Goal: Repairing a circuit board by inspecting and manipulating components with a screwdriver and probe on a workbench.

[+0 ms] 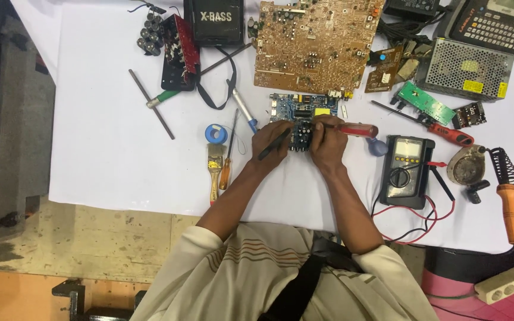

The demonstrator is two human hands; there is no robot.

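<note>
Blue board [304,113]: lies flat on the white cloth [102,148], just below the big brown board [313,44], partly under both hands.
Left hand [270,141]: fingers closed round a thin dark tool [273,145], resting on the blue board's lower left edge.
Right hand [327,139]: fingers clamped on a red-handled screwdriver [355,129]; its tip is hidden behind the knuckles, pointing into the board.
Slip risk: the screwdriver tip could skid off and scrape small parts, since the board is held only by the fingers pressing it.
Snag risk: the right elbow moves just beside the meter [407,169]; its red and black leads [423,223] loop near the table edge and could catch a sleeve.
Crowding: a paintbrush [214,169] and an orange-handled screwdriver [226,163] lie near the left wrist; a nudge could send them rolling.
Farther off: soldering iron [508,205] at the right edge, well apart from both hands.
Cannot tell: whether the soldering iron is hot.
</note>
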